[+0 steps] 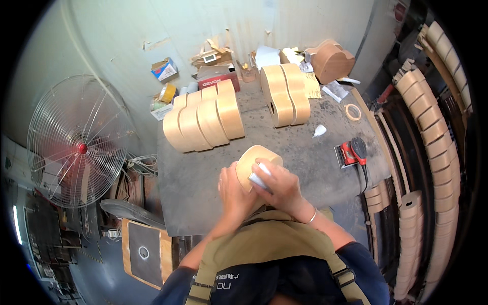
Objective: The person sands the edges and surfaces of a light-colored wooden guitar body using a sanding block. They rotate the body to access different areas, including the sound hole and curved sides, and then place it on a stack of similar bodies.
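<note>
A pale wooden guitar-shaped body (259, 152) stands in front of me at the near part of the grey worktable (198, 178). My left hand (234, 193) grips its left side. My right hand (279, 185) is closed round a small white and grey block (258, 177), which rests against the wood; what the block is made of I cannot tell. A small white squeeze bottle (319, 131) lies beyond the piece to the right, and a red and black electric sander (351, 152) with a cord sits farther right.
Several guitar bodies (203, 117) stand back left, two more (284, 94) back centre, a darker one (333, 61) behind. Boxes (163, 70) and a tape roll (353, 112) edge the table. A large fan (81, 148) stands left; racks of curved wood (422, 107) line the right.
</note>
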Available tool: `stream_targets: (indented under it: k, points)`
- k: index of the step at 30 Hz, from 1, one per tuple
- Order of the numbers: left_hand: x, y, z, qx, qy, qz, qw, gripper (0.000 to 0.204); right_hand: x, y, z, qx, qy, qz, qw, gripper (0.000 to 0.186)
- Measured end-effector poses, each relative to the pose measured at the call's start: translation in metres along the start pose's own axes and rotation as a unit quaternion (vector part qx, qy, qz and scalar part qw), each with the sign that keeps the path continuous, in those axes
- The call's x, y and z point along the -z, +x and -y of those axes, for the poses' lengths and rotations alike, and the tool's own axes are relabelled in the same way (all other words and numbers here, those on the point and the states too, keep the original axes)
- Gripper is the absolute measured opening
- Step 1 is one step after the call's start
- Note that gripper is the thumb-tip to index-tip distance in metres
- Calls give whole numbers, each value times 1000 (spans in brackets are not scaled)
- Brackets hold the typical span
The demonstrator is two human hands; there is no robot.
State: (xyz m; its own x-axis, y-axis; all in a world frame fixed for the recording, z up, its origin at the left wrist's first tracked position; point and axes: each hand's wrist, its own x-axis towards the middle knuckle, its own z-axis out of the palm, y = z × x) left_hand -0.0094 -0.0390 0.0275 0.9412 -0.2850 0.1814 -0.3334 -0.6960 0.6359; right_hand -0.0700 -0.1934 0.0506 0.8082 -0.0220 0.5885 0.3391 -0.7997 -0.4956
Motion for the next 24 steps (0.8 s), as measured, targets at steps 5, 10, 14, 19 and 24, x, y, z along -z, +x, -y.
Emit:
stream_targets:
  k: [5, 10, 14, 19, 24]
  points:
    - [5, -6, -16, -18, -21, 3, 1000, 86, -3, 7, -57, -259, 202, -110, 938, 30]
    - [1, -4, -11, -56, 18, -29, 998, 84, 20, 17, -24, -225, 170, -69, 957, 32]
    - [-6, -4, -6, -35, -13, -21, 999, 90, 16, 14, -8, -38, 42, -64, 996, 30]
    - [4, -7, -8, -63, -21, -21, 998, 87, 3, 10, -72, -306, 269, -75, 910, 31]
    - [2, -5, -2, -68, -22, -34, 997, 88, 10, 7, -7, -138, 105, -75, 982, 32]
